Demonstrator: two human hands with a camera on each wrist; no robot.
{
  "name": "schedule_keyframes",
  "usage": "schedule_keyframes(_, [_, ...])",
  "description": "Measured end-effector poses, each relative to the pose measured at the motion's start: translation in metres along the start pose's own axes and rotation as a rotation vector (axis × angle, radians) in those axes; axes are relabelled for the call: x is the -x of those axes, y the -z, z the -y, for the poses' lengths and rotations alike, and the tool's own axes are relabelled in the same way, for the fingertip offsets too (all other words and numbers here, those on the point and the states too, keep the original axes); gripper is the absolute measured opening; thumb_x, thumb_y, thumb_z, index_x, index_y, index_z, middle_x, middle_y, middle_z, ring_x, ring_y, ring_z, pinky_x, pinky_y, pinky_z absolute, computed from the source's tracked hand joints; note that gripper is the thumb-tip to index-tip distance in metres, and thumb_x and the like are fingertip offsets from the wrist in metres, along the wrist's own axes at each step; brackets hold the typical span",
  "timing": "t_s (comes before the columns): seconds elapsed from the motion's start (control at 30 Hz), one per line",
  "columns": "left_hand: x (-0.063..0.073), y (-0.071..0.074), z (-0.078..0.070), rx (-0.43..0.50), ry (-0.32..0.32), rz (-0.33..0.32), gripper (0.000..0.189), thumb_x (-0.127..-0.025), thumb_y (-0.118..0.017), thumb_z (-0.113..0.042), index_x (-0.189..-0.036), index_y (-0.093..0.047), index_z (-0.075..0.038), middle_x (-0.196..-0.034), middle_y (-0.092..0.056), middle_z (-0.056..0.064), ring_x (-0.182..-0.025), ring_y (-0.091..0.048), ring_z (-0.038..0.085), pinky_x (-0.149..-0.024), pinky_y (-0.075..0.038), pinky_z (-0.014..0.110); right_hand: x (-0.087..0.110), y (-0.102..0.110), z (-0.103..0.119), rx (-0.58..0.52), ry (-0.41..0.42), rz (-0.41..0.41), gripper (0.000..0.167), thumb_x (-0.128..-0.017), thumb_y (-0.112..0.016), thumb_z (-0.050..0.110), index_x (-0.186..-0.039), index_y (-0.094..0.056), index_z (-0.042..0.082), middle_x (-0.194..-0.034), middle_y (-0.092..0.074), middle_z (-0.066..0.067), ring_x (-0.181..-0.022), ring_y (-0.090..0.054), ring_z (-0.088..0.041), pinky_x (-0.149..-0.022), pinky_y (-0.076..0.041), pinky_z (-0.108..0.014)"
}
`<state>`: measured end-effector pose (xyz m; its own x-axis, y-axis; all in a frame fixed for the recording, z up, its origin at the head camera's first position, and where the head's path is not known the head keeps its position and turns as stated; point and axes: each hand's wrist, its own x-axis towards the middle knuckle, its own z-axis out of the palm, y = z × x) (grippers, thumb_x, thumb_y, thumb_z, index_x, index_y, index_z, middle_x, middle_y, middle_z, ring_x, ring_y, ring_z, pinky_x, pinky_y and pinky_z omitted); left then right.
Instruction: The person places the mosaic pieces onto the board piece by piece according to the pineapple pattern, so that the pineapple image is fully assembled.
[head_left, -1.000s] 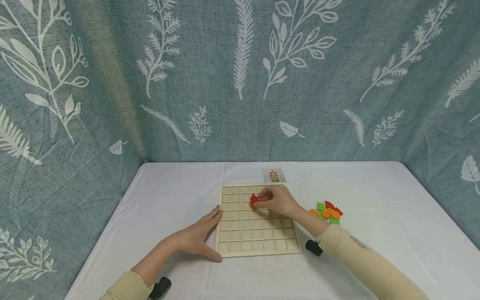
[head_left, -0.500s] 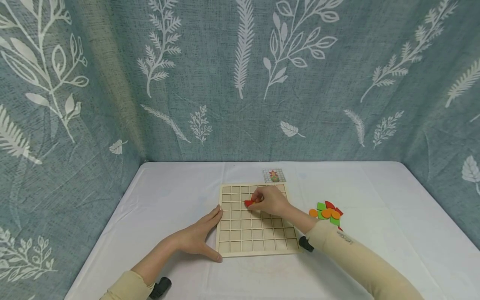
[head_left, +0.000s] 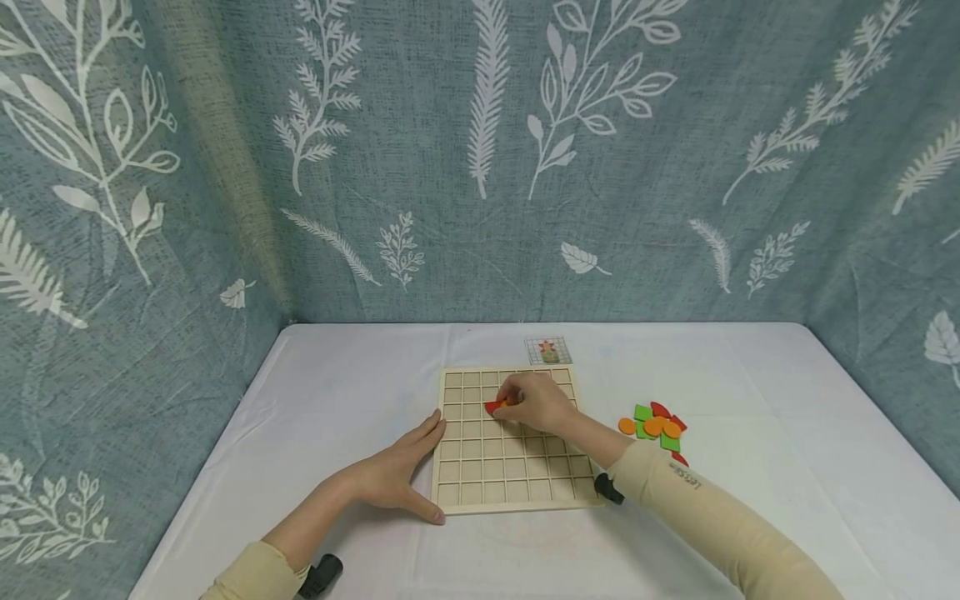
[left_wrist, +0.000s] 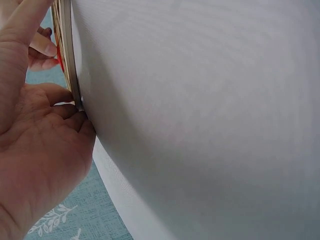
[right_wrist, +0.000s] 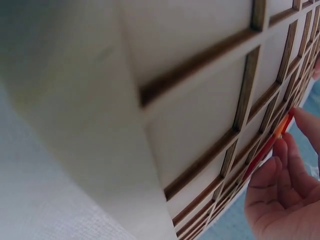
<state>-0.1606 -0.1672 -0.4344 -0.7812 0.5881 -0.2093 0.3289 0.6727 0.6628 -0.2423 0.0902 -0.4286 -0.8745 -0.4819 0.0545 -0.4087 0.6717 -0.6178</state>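
Note:
A pale wooden grid board [head_left: 480, 471] lies flat in front of me in the head view. My left hand [head_left: 397, 472] rests along its left edge, thumb spread from straight fingers; in the left wrist view the fingers touch the board's side [left_wrist: 74, 65]. Over the upper middle squares, my right hand [head_left: 538, 404] pinches a small red piece [head_left: 492, 407], its exact shape partly covered by the fingers. Up close in the right wrist view, red [right_wrist: 257, 157] and orange [right_wrist: 281, 128] show at the fingertips, low against the grid.
Right of the board lies a loose pile of flat green, orange [head_left: 653, 427] and red pieces, with one red piece [head_left: 678, 458] in front. A small pattern card [head_left: 548, 351] sits behind the board. White cloth covers the table; patterned curtains [head_left: 480, 250] surround it.
My right hand has shifted slightly left across the board, and the red piece has turned and come down lower, left of the fingertips. The left hand has stayed put.

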Motion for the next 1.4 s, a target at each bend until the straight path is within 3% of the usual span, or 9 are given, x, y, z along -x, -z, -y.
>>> schedule_keyframes(0.27, [-0.003,0.007,0.003,0.01,-0.015,0.017,0.126,-0.069,-0.087,-0.045,-0.153,-0.009,0.008,-0.161,0.003,0.023,-0.146,-0.003,0.042,-0.114,-0.018,0.057,-0.005,0.004,0.0,-0.01,0.01,0.008,0.012,-0.087,-0.075,0.018,-0.094,-0.072,0.01,-0.079,-0.064,0.004,-0.064,-0.053,-0.007,-0.057,-0.045,-0.023])
schedule_keyframes(0.4, [-0.005,0.011,0.005,0.017,-0.015,0.021,0.126,-0.069,-0.088,-0.044,-0.153,-0.009,0.008,-0.161,0.003,0.023,-0.147,-0.003,0.041,-0.114,-0.018,0.057,-0.006,0.01,-0.006,-0.021,-0.001,-0.033,0.007,-0.091,-0.069,0.013,-0.096,-0.072,0.008,-0.085,-0.066,0.0,-0.061,-0.055,-0.009,-0.055,-0.046,-0.025])
schedule_keyframes(0.63, [-0.005,0.014,0.004,0.018,-0.011,0.028,0.126,-0.068,-0.088,-0.043,-0.153,-0.009,0.008,-0.16,0.003,0.024,-0.146,-0.003,0.042,-0.114,-0.018,0.057,-0.004,0.016,-0.015,0.029,-0.036,-0.098,0.01,-0.092,-0.067,0.011,-0.098,-0.075,0.007,-0.097,-0.068,-0.006,-0.081,-0.06,-0.017,-0.068,-0.051,-0.031])
schedule_keyframes(0.97, [-0.007,0.017,0.005,0.024,-0.016,0.034,0.126,-0.069,-0.088,-0.043,-0.153,-0.009,0.008,-0.16,0.002,0.024,-0.146,-0.003,0.042,-0.114,-0.018,0.057,-0.003,0.015,-0.019,0.046,-0.038,-0.068,0.011,-0.091,-0.068,0.01,-0.096,-0.077,0.01,-0.097,-0.067,-0.003,-0.072,-0.052,-0.01,-0.058,-0.046,-0.027])
schedule_keyframes(1.17, [-0.007,0.015,0.006,0.022,-0.023,0.027,0.126,-0.068,-0.088,-0.043,-0.153,-0.009,0.008,-0.16,0.003,0.024,-0.146,-0.003,0.042,-0.114,-0.018,0.057,-0.001,0.016,-0.019,0.056,-0.021,-0.073,0.01,-0.091,-0.067,0.01,-0.094,-0.077,0.012,-0.093,-0.067,-0.001,-0.067,-0.049,-0.009,-0.057,-0.043,-0.027])
schedule_keyframes(1.4, [-0.005,0.013,0.005,0.023,-0.019,0.028,0.125,-0.069,-0.087,-0.043,-0.153,-0.009,0.008,-0.16,0.003,0.024,-0.146,-0.002,0.042,-0.114,-0.017,0.057,0.005,0.019,-0.024,0.023,0.001,-0.077,0.01,-0.092,-0.067,0.011,-0.097,-0.076,0.01,-0.099,-0.068,-0.004,-0.062,-0.052,-0.007,-0.059,-0.046,-0.027])
